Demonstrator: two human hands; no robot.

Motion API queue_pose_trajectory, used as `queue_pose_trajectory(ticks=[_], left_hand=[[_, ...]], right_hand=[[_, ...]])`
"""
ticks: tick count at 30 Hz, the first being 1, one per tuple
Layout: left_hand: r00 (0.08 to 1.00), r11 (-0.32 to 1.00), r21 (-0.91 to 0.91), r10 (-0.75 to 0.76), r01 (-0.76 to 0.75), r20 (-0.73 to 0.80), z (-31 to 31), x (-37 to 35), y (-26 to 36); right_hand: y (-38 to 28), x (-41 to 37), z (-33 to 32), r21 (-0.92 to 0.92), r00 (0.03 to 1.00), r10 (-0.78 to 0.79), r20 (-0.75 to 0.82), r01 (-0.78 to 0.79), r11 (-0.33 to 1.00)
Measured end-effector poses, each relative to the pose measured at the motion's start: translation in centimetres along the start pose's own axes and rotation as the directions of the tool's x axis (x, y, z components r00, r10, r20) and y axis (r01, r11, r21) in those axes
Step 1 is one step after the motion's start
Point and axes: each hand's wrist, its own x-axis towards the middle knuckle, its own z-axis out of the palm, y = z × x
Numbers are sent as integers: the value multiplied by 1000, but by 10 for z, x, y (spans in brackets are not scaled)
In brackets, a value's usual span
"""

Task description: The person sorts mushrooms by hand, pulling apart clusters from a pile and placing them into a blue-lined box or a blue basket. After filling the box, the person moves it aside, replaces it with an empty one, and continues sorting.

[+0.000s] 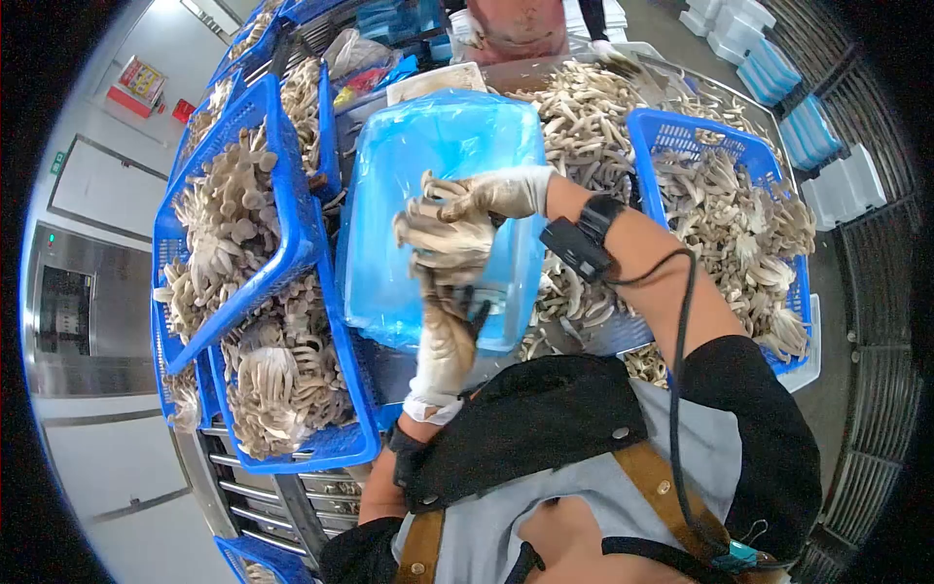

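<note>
A bunch of grey-brown oyster mushrooms (443, 238) is held over a crate lined with blue plastic film (379, 146). My right hand (496, 195), in a whitish glove with soiled fingers, closes on the bunch from its upper right side. From below, my left hand (448, 331), in a similar stained glove, grips the lower end of the bunch. Motion smears the left fingers. A dark narrow shape shows beside them, and I cannot make out what it is. The lined crate beneath holds no mushrooms that I can see.
Blue baskets of mushrooms (292, 443) stand stacked on the left, one tilted. Another full blue basket (671, 122) is on the right. Loose mushrooms (584, 107) lie heaped on the metal table beyond my right hand. Across it stands a person in a reddish apron (516, 29).
</note>
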Motion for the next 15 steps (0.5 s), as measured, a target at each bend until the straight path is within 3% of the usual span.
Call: queue_pose_trajectory(ticks=[1, 2, 3, 4, 5, 7, 10, 13, 14, 15], left_hand=[[992, 996, -15, -90, 89, -85, 2, -1, -8], [989, 980, 144, -145, 141, 19, -3, -2, -11], [971, 970, -27, -240, 240, -12, -5, -4, -14], [942, 926, -203, -333, 319, -43, -6, -5, -18], [941, 902, -269, -322, 337, 99, -16, -1, -24], [892, 860, -238, -436, 452, 117, -29, -5, -26], [906, 901, -107, -423, 421, 4, -36, -16, -11], [879, 874, 127, -475, 469, 27, -38, -15, 36], [963, 878, 432, -260, 206, 71, -43, -7, 34], [984, 641, 768, -126, -15, 125, -42, 1, 30]], right_hand=[[6, 6, -8, -45, 994, 107, 3, -106, 993], [8, 10, -11, -89, 977, 211, 0, -210, 974], [11, 14, -14, -132, 950, 312, -11, -311, 941], [13, 17, -16, -292, 903, 421, -84, -426, 856], [7, 19, -9, -429, 839, 522, -155, -533, 729], [-2, 17, 7, -728, 664, 576, -476, -665, 166], [22, 30, -22, -950, 702, 663, -259, -309, -43], [16, 13, 4, -908, 771, 503, -390, -412, -72], [21, 8, 8, -899, 787, 462, -408, -434, -56], [27, 2, 12, -890, 801, 420, -426, -453, -38]])
